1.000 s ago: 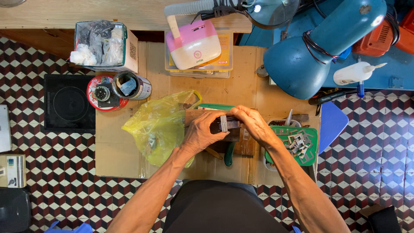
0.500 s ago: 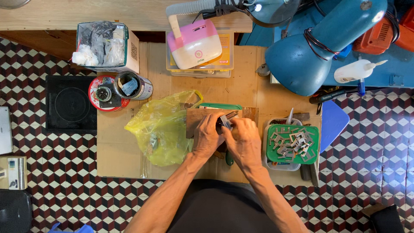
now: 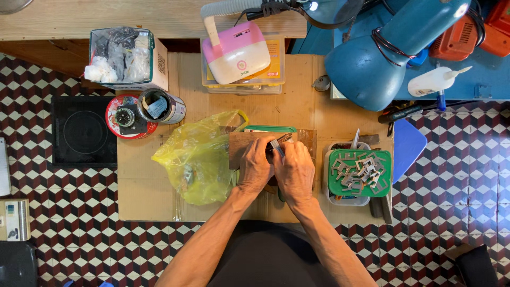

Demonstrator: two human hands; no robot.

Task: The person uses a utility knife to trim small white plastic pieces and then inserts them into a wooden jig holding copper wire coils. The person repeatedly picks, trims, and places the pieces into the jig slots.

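Head view: left hand (image 3: 256, 166) and right hand (image 3: 295, 169) now pressed together, grip clamped on small grey metal piece (image 3: 276, 144) over brown wooden block (image 3: 239, 143) on cardboard table (image 3: 149, 191); previously apart, reaching. Yellow plastic bag (image 3: 197, 159) left, green tray of metal clips (image 3: 359, 172) right.

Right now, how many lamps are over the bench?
2: a big blue lamp at the upper right, and a smaller lamp at the top edge, cut off by the frame. Others may sit out of view.
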